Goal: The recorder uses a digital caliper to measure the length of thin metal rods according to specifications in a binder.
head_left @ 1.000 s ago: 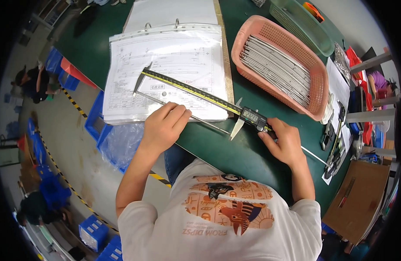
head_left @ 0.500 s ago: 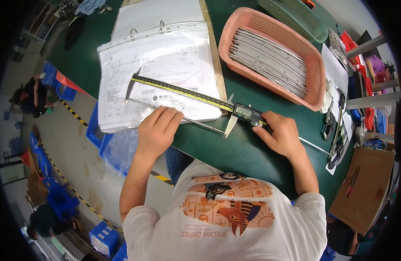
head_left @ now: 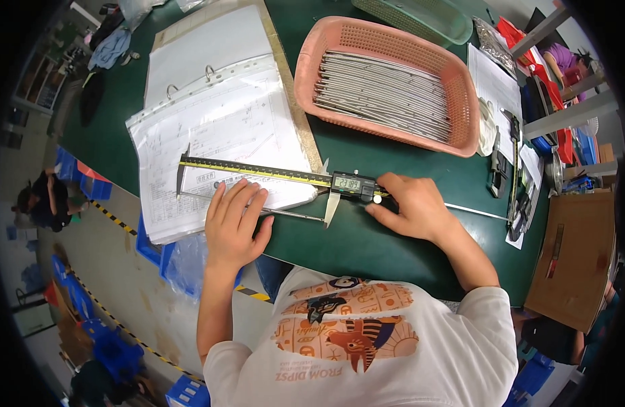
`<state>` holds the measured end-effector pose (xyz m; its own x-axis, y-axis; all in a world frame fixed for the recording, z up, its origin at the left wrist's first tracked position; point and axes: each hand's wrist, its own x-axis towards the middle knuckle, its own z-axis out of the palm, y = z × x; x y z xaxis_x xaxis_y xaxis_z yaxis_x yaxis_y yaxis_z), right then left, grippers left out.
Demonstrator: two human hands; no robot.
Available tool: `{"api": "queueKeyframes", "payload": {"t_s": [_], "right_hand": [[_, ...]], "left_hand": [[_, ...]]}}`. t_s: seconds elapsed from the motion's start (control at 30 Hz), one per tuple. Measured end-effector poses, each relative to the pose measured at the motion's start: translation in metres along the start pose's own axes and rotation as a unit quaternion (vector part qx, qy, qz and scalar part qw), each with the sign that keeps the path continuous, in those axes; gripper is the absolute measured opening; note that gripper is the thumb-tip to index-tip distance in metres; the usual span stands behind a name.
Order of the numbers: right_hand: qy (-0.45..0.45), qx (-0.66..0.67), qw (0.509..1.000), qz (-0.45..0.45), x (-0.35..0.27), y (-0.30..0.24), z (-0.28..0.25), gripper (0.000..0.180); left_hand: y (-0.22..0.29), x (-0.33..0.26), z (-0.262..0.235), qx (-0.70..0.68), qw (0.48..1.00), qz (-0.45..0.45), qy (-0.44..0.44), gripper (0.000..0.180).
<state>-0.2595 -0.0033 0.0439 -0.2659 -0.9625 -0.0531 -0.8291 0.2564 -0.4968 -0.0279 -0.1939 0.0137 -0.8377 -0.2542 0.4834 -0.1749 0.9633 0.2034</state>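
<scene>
the left hand point(head_left: 234, 227) is lying by the near edge of the green table point(head_left: 356, 254), its fingers stretching out slightly parted across a thin metal rod point(head_left: 295, 215), the thumb standing apart to the right; whether they are gripping or only resting cannot be told. the right hand point(head_left: 417, 207) is holding the right end of a digital caliper point(head_left: 258, 171) between thumb and bent forefinger, the gap being narrow. compared with half a second ago, the left fingers are reaching out straighter, and the thumb, hidden then, is now showing. the rod is passing beneath the left fingers, showing on both sides, and is lying left of the right hand, apart from it. the caliper is running along the rod's far side, its jaws standing at the two ends. farther off, an open binder point(head_left: 211, 122) is lying at the left, and a pink basket point(head_left: 380, 130) is holding many similar rods point(head_left: 387, 88) at the right.
</scene>
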Motion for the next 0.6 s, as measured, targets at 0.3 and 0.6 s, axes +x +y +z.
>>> {"api": "queueKeyframes", "payload": {"t_s": [0.3,0.6], "right_hand": [[0.005,0.009,1.000,-0.007,-0.0010,-0.0011,-0.0012,0.038],[-0.004,0.008,1.000,0.007,0.0035,-0.0016,0.0006,0.036]], "left_hand": [[-0.0017,-0.0001,0.0037,0.005,1.000,-0.007,-0.011,0.039],[-0.0072,-0.0009,0.0101,0.015,1.000,-0.008,0.008,0.038]]}}
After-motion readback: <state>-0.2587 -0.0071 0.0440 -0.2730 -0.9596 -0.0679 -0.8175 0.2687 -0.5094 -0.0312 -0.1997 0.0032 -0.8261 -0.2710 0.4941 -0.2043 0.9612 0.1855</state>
